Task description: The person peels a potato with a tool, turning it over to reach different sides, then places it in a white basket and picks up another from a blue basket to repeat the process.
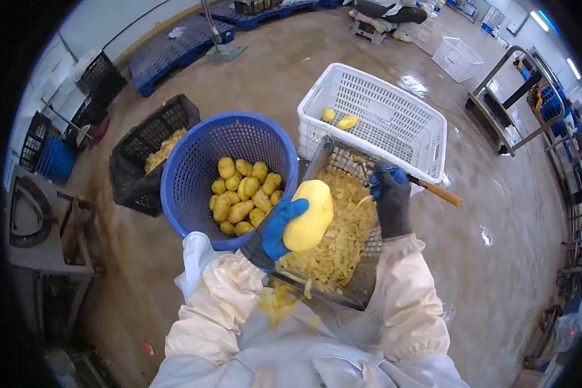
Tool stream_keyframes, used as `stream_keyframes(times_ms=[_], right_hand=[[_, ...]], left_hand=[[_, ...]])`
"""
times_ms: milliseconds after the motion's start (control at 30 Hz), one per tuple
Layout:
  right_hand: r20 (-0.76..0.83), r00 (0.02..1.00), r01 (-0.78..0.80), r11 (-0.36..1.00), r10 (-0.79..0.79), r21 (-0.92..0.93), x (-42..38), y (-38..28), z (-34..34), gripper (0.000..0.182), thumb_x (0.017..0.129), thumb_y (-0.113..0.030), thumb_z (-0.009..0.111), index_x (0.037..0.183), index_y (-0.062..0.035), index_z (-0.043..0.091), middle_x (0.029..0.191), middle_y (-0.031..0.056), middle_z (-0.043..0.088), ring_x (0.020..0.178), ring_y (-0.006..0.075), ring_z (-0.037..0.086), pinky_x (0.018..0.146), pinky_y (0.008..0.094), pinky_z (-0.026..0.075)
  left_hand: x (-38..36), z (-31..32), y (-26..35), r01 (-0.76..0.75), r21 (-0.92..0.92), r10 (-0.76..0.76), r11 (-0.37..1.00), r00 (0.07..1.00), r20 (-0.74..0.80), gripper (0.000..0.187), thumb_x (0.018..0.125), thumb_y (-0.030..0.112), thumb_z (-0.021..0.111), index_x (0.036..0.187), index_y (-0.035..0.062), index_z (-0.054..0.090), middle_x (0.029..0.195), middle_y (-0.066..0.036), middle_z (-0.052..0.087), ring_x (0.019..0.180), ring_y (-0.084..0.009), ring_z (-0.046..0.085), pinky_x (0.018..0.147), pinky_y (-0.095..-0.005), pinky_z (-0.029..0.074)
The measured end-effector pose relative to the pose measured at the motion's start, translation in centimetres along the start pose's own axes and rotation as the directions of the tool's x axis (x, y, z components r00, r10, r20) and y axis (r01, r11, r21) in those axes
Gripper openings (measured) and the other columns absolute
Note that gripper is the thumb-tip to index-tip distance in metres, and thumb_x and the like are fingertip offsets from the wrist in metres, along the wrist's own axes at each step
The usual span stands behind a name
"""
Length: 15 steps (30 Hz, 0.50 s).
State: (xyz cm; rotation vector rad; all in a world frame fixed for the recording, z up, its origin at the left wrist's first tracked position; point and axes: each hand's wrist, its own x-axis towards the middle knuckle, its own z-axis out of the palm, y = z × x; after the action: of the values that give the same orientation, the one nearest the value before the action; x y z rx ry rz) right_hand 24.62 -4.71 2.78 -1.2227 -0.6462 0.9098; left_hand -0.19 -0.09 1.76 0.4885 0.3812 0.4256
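Observation:
My left hand (pixel 278 229), in a blue and dark glove, is wrapped round a large peeled yellow potato (pixel 311 215). Gloved too, my right hand (pixel 392 197) grips a peeler with a wooden handle (pixel 441 193), to the right of the potato. Beneath both hands lies a dark crate (pixel 367 275) holding a heap of peelings (pixel 333 249). Unpeeled potatoes (pixel 242 194) fill the bottom of a blue round basket (pixel 177 174) on the left. Beyond the dark crate, a white crate (pixel 401 116) holds two peeled potatoes (pixel 347 122).
A black crate (pixel 126 171) with peelings stands left of the blue basket. Blue pallets (pixel 174 55) lie at the back left. A metal cart (pixel 498 116) and another white crate (pixel 458 58) are at the right. At the top, a seated person (pixel 394 11) is partly visible.

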Motion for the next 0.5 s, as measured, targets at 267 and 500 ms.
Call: stream_keyframes(times_ms=[267,500], right_hand=[[-0.043,0.996,0.083,0.984,-0.077,0.158,0.8,2.5,-1.8,0.009,0.085,-0.011,0.059,0.088,-0.0028,0.059,0.069,0.0009,0.058,0.056,0.0081,0.051,0.05,0.0219,0.04],[-0.136,0.991,-0.011,0.987,-0.011,-0.16,-1.5,-1.0,1.4,0.014,0.085,-0.018,0.063,0.083,-0.0045,0.059,0.062,0.0029,0.058,0.049,0.0093,0.05,0.045,0.0195,0.039]], left_hand=[[-1.1,2.0,0.5,0.003,0.083,-0.008,0.997,0.998,0.065,0.049,0.088,0.02,0.057,0.13,0.0003,0.042,0.116,-0.012,0.057,0.102,-0.0197,0.06,0.085,-0.0328,0.05],[-0.8,1.5,0.5,0.0,0.193,-0.004,0.981,1.0,0.02,0.049,0.088,0.021,0.057,0.13,0.0003,0.042,0.116,-0.011,0.057,0.104,-0.0198,0.059,0.087,-0.0323,0.05]])
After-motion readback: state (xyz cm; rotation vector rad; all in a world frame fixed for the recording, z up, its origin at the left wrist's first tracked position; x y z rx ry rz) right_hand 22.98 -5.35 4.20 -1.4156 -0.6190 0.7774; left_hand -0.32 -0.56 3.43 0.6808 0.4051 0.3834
